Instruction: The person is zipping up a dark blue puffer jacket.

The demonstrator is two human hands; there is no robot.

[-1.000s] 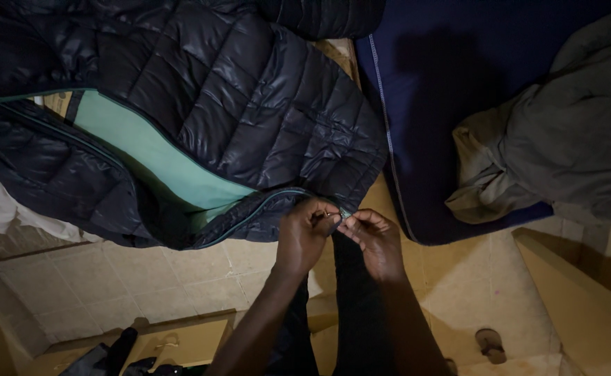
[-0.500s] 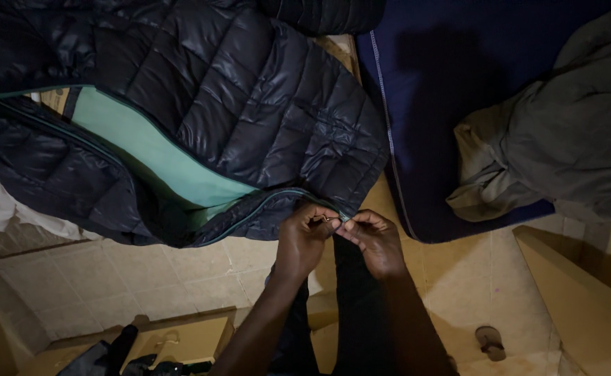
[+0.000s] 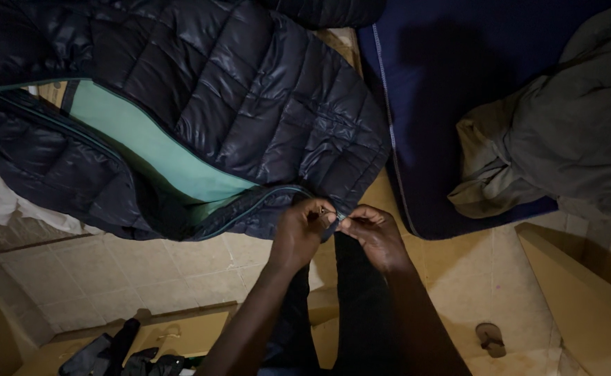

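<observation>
A dark navy quilted puffer jacket with a teal lining lies spread across the upper left. My left hand and my right hand meet at the bottom hem, at the lower end of the zipper. The fingertips of both hands pinch the small zipper parts, left hand on the jacket's left edge, right hand on the slider end. The jacket front above is unzipped, showing the lining.
A dark blue mat lies at the upper right with a crumpled grey-green garment on it. Tiled floor below. A cardboard box at right, dark items at bottom left, a sandal at lower right.
Both hands stay at the zipper's bottom end, with only slight finger movement. The jacket has not shifted.
</observation>
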